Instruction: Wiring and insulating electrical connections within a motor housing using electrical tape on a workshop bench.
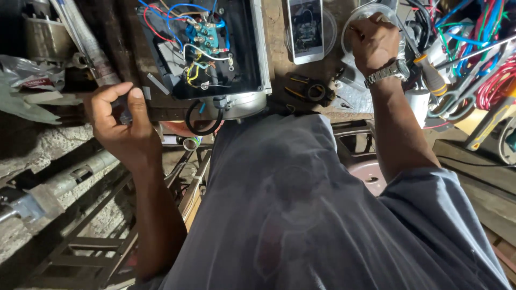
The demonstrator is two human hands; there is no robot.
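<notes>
My left hand [119,122] rests curled at the left edge of an open motor terminal box [207,51], thumb raised; what lies under its fingers is hidden. Inside the box sits a blue terminal block [205,35] with blue, red, white and yellow wires. My right hand [375,44], with a metal wristwatch [388,72], reaches into a clear plastic container [371,13] at the top right; its fingertips are hidden.
A white smartphone [305,29] lies on the bench beside the box. Black-and-yellow pliers [310,92] lie below it. A screwdriver [430,72], scissors and a tangle of coloured cables [473,37] crowd the right. Metal pipes [80,37] and a frame lie left.
</notes>
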